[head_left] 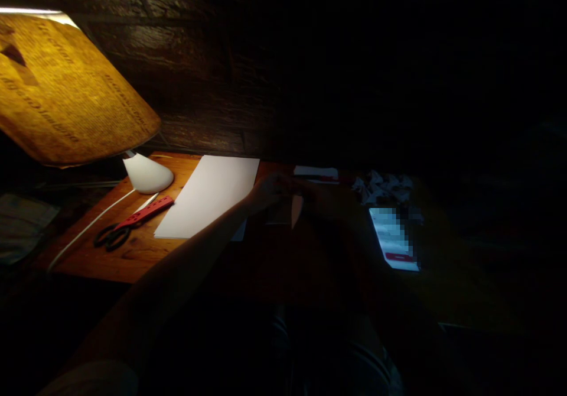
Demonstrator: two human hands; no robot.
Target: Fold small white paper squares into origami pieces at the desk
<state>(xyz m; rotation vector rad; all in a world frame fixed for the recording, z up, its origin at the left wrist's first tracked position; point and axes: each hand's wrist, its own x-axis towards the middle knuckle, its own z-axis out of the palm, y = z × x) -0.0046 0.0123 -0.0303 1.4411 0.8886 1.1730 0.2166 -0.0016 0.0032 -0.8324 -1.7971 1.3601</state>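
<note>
In the dim middle of the table, my left hand [269,188] and my right hand [319,200] are close together. Between them a small pale piece of paper [296,210] hangs with a pointed end downward. My fingers are curled in around it, though deep shadow hides most of the right hand and the exact grip. A stack of white paper sheets [212,192] lies just left of my left hand, partly behind my forearm.
A lamp [148,172] with a printed shade glows at the left. Near it lie black-handled scissors [113,235] and a red ruler-like strip [146,211]. To the right are crumpled papers [383,188] and a lit phone [392,236]. Another white paper [315,172] lies behind my hands.
</note>
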